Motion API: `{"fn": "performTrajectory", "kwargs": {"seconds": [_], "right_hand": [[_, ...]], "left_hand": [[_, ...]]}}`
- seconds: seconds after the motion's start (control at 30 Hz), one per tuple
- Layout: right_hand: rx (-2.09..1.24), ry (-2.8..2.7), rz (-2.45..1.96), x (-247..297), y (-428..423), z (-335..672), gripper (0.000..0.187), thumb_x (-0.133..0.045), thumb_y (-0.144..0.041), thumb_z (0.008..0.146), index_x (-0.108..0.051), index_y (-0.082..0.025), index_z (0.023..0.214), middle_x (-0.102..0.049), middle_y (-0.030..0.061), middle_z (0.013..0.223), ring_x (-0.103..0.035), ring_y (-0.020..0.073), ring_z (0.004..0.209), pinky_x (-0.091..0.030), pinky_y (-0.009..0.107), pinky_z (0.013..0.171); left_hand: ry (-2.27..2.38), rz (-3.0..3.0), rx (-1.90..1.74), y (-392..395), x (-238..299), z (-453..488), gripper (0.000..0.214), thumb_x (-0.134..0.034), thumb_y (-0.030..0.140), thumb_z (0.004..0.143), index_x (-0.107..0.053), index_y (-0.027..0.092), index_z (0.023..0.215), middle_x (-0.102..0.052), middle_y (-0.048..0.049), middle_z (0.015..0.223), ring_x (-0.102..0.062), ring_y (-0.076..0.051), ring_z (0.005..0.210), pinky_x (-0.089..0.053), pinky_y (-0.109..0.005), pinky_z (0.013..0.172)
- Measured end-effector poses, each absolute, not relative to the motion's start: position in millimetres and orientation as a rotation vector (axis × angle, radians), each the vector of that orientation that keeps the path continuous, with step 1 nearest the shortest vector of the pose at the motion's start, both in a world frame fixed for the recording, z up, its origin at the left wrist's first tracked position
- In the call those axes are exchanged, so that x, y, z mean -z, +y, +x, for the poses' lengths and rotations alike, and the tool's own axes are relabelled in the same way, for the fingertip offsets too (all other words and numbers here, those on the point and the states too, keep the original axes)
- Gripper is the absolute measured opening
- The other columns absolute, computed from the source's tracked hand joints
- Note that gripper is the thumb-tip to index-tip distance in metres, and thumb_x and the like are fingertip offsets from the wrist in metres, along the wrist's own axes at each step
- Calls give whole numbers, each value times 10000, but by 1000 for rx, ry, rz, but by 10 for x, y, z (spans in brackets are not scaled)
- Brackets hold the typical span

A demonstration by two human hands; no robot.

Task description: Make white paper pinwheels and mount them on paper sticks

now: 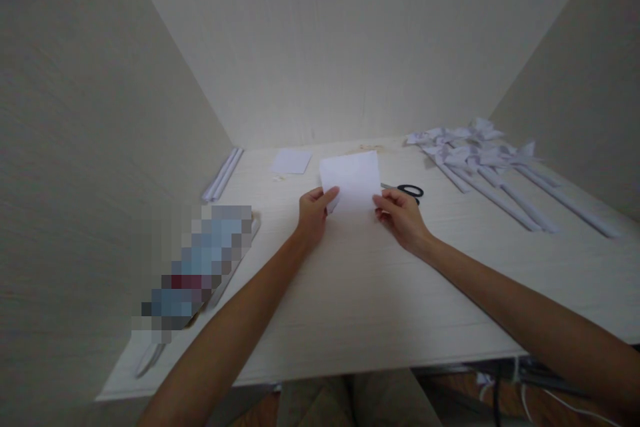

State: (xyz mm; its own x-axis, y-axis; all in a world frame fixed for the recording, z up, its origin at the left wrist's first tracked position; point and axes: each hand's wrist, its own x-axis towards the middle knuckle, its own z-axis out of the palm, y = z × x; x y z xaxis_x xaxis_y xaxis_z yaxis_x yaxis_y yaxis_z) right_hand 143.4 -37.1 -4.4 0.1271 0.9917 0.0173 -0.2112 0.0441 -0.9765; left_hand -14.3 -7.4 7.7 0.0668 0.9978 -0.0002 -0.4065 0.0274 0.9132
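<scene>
A square sheet of white paper is held up off the table between both hands. My left hand pinches its lower left corner, thumb on the near face. At the lower right corner, my right hand is closed on the edge between thumb and fingers. Scissors with black handles lie just behind my right hand, their blades partly hidden by the sheet. Another flat white paper square rests on the table behind and to the left of my hands.
Paper pinwheel-like pieces on rolled white sticks lie heaped at the right. Rolled paper tubes sit by the left wall. A blurred-out item lies at the near left. The white table meets walls on three sides.
</scene>
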Motion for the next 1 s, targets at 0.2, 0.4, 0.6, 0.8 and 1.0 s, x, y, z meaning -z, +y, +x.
{"fn": "performTrajectory", "kwargs": {"seconds": [0.2,0.4,0.6,0.8,1.0], "right_hand": [[-1278,-814,-961,-27,-381,1432,204,-699,-292,563,-556,-158,621,-491,-62,538,-391,12,396,-282,147,355],[-1263,-753,-923,-55,-376,1428,239,-729,-294,533,-537,-155,561,-484,-64,508,-364,8,384,-265,148,348],[-1327,-1059,-1072,7,-410,1403,327,-687,-415,596,-528,-148,492,-458,-44,393,-374,40,358,-231,189,360],[-1331,-1389,-1155,62,-428,1397,314,-621,-425,666,-622,-128,566,-497,-22,420,-386,52,388,-234,206,399],[-1345,-1420,-1135,77,-410,1421,272,-616,-381,664,-628,-126,570,-532,-7,457,-408,57,408,-255,205,407]], "left_hand": [[804,1009,-1158,-111,-34,-119,270,-728,279,533,-649,114,731,-675,-56,727,-612,-149,630,-475,-285,628],[777,1188,-1153,-131,-27,-104,468,-744,219,504,-614,145,947,-652,-89,1004,-609,-197,874,-465,-342,795],[931,1251,-1258,-141,-62,-88,343,-709,257,551,-616,130,856,-667,-76,889,-611,-186,798,-480,-330,742],[935,1221,-1244,-144,-64,-93,254,-694,293,568,-600,123,730,-654,-46,714,-590,-154,603,-475,-288,578],[877,1209,-1225,-122,-30,-91,258,-698,291,569,-600,132,748,-657,-38,730,-587,-144,597,-478,-279,575]]}}
